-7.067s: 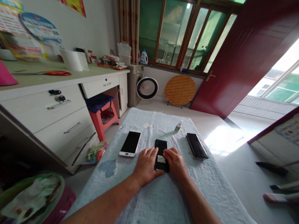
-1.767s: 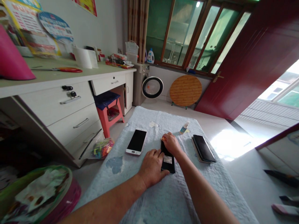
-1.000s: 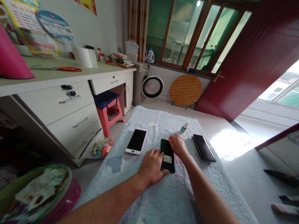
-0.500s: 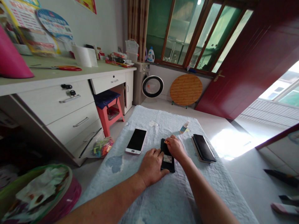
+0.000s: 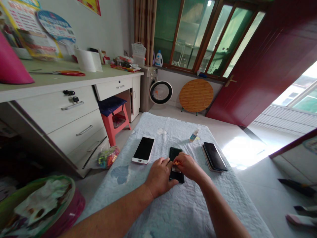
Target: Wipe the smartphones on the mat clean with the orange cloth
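A black phone point(image 5: 176, 151) lies on the light blue cloth point(image 5: 138, 211), with a pale label partly showing on its upper surface. My left hand point(image 5: 158, 175) grips its left side, fingers along the edge and thumb near the lower end. Pinched in my right hand point(image 5: 189, 167) is a small orange piece point(image 5: 176, 163), pressed against the middle of the phone; its exact kind is unclear. To the left rests a white phone point(image 5: 144, 148) with a dark screen. A small spray bottle point(image 5: 193, 136) stands beyond my right hand. Farther right, a dark phone point(image 5: 215, 156) lies on another flat device.
A white desk point(image 5: 81, 82) with drawers runs along the left, with a pink stool point(image 5: 114, 127) by it. A waste basket point(image 5: 78, 201) full of tissues sits at lower left. A washing machine point(image 5: 146, 89) with its door open and a round wooden tabletop point(image 5: 196, 95) are behind.
My right hand has slid the orange piece down the phone, from near its top end to the middle. My left hand keeps its place on the phone.
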`<state>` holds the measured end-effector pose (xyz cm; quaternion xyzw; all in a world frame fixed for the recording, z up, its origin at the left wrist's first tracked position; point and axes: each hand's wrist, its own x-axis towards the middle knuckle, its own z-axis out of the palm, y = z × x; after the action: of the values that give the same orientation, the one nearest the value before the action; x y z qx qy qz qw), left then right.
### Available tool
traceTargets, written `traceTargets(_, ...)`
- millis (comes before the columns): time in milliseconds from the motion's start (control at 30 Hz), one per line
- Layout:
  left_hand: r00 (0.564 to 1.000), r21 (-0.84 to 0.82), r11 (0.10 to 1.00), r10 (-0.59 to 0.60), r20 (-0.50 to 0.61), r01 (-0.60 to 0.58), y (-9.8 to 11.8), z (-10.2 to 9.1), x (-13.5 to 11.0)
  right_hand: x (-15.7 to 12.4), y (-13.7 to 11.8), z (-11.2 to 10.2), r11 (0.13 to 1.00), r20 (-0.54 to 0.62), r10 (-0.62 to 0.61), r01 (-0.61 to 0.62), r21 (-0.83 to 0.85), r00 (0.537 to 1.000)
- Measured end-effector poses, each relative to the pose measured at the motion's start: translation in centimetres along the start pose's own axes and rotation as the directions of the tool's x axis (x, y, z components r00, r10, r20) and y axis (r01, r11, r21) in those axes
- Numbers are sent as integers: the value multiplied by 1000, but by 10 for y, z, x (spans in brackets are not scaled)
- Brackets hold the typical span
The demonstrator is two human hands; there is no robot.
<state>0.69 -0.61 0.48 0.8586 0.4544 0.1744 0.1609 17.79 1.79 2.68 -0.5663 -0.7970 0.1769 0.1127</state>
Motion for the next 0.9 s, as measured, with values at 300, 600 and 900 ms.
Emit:
traceTargets(300, 1000, -7, 1000, 16, -10, -16, -4, 3, 0, 7, 30, 2, 997, -153, 76, -77, 1, 985)
traceTargets(600, 998, 6, 999, 41, -47, -41, -4, 5, 0, 17, 57, 5, 977, -263, 183, -204, -54, 947)
traceTargets(900, 1000, 6, 1000, 29, -7, -29, -1, -1, 0, 27, 21, 12, 998, -173, 28, -37, -52, 985)
